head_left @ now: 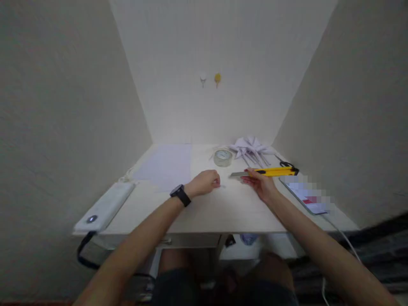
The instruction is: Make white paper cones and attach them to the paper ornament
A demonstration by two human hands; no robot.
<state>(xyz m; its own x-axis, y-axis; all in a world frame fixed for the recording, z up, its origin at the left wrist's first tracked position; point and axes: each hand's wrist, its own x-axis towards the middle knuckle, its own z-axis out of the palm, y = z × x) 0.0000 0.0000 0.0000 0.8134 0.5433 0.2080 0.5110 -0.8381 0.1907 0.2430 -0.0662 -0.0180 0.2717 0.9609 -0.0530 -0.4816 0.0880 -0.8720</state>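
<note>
My right hand [260, 185] grips a yellow utility knife [276, 171] over the table, its grey blade out and pointing left. Opposite the blade, my left hand [204, 182] is closed, with a black watch on the wrist. A small pale, see-through bit shows at its fingertips, too faint to name. Just behind the hands a roll of clear tape [222, 157] lies flat. Folded white paper pieces [250, 149] with thin rolled stems lie in a pile beyond my right hand.
White paper sheets [165, 165] lie at the left. A white power bank [106, 206] with a cable sits near the left edge. At the right are black scissors [286, 164] and a phone [302, 195] with a cable. Two small hooks [217, 78] are on the back wall.
</note>
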